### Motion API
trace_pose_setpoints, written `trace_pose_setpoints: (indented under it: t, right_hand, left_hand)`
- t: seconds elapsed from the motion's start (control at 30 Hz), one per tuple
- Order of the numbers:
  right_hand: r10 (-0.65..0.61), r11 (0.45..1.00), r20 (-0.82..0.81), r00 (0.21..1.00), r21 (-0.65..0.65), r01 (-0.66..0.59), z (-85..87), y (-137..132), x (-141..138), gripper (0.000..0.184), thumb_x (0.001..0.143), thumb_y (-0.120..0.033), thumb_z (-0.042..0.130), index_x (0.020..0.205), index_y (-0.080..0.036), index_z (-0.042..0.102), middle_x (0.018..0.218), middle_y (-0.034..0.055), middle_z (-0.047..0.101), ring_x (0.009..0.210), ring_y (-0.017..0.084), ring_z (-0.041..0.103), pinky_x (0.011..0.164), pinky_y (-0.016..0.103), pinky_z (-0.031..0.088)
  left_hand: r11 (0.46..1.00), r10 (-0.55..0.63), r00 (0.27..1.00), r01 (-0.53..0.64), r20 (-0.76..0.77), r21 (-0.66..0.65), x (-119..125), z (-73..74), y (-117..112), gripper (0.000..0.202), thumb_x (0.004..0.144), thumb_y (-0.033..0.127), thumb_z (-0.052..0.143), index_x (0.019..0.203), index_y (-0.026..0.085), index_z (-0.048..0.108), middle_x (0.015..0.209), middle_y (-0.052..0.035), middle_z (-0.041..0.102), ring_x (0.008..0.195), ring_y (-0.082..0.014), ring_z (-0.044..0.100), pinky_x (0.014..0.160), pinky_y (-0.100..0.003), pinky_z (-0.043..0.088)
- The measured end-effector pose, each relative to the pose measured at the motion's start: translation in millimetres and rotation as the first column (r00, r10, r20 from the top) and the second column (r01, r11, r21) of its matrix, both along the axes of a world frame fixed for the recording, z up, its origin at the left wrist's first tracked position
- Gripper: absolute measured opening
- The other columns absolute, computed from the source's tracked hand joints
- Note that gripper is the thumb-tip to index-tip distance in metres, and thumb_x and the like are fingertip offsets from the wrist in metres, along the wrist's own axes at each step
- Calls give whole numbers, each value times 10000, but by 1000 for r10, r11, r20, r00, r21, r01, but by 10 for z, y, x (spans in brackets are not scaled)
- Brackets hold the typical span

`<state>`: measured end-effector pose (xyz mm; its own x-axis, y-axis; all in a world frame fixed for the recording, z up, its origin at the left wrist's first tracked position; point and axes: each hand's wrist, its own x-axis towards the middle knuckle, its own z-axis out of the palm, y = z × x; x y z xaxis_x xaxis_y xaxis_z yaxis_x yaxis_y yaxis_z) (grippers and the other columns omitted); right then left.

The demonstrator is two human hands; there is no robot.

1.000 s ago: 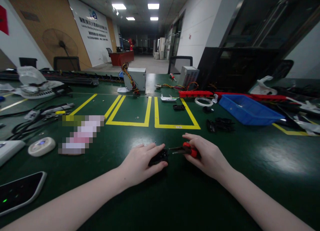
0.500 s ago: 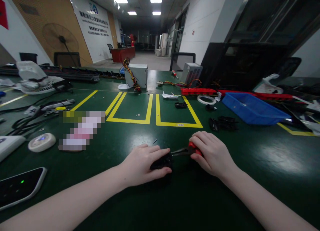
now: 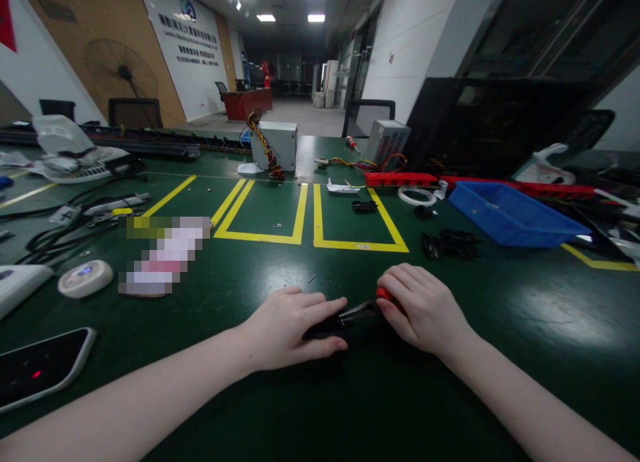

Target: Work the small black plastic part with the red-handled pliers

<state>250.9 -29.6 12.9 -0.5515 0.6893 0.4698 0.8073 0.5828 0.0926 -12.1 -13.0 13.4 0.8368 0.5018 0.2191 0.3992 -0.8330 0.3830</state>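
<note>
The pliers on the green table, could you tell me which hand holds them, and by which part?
The right hand holds the pliers by their red handles; the left hand pins a small black part at their tip.

The table wears a smooth, glossy green mat; the blue bin looks plastic, the power supply box dull metal.

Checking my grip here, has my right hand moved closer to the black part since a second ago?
Yes. The right hand closed over the red-handled tool and pushed left toward the black part, judged against the yellow floor tape.
</note>
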Motion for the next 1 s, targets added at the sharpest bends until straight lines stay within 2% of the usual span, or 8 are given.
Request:
trace_pose_setpoints:
  t: [0.2, 0.43, 0.63, 0.77, 1.0]
  right_hand:
    - [-22, 999, -10, 1000, -26, 22, -8, 10, -23, 263, 946, -336, 408, 785, -189, 554, 753, 70, 582, 694, 195, 497, 657, 337, 377]
    - [-30, 1000, -98, 995, 1, 30, -47, 22, 36, 300, 970, -363, 366, 894, -178, 590, 880, 100, 640, 822, 226, 563, 734, 355, 425]
    - [1, 1000, -61, 998, 18, 0, -58, 18, 11, 320, 983, -351, 350, 888, -166, 594, 893, 104, 646, 848, 225, 567, 762, 352, 430]
    - [-3, 1000, -37, 999, 16, 3, -66, 21, -4, 299, 976, -331, 364, 845, -177, 584, 846, 88, 636, 797, 211, 547, 728, 345, 407]
    - [-6, 998, -33, 999, -61, 4, -53, 11, -29, 329, 987, -318, 327, 775, -189, 542, 760, 68, 589, 686, 180, 489, 664, 330, 362]
  left_hand:
    - [1000, 2, 1000, -2, -4, 19, 0, 9, -5, 472, 992, 446, 486, 1387, 189, 490, 992, -46, 699, 775, -171, 636, 699, -306, 473]
    - [1000, 8, 999, -8, 39, -12, -7, -14, 3, 468, 977, 457, 509, 1360, 188, 507, 1002, -43, 696, 805, -167, 654, 721, -308, 485]
    - [1000, 6, 999, -6, 49, -18, -5, -31, 20, 466, 970, 449, 522, 1350, 180, 513, 1021, -53, 705, 812, -174, 657, 725, -308, 482]
    - [1000, 0, 999, 0, 52, 4, -5, -25, 11, 453, 971, 439, 524, 1344, 182, 520, 1016, -50, 703, 808, -174, 653, 725, -308, 478]
    - [1000, -6, 999, 5, 45, 29, -11, -30, 15, 449, 982, 432, 502, 1364, 196, 514, 980, -40, 684, 761, -158, 625, 684, -292, 468]
